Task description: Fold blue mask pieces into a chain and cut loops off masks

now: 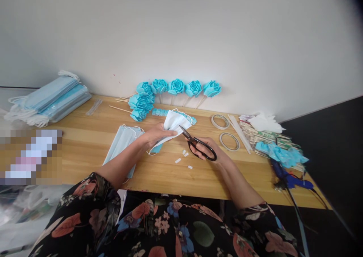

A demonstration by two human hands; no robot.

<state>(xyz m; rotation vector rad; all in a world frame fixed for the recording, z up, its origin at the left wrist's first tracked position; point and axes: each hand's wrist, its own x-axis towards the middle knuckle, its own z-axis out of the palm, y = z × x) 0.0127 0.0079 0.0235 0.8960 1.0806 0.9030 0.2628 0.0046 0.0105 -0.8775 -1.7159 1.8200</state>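
Note:
A folded white and light-blue face mask (176,121) is gripped in my left hand (156,135), with its ear loop showing at the top. My right hand (202,148) holds black-handled scissors (205,145), whose blades point up and left against the mask's right edge. Whether the blades are parted is hard to make out. Below the mask, several small white cut scraps (181,158) lie on the wooden table (159,177). A stack of flat face masks (124,143) rests under and beside my left forearm.
Several blue flowers on sticks (176,87) line the wall. Behind the mask lies a row of blue pieces (159,112). Tape rolls (229,141), white strips (239,133), wooden sticks (255,134) and a blue glue gun (292,179) are at right. Bundled masks (53,94) lie far left.

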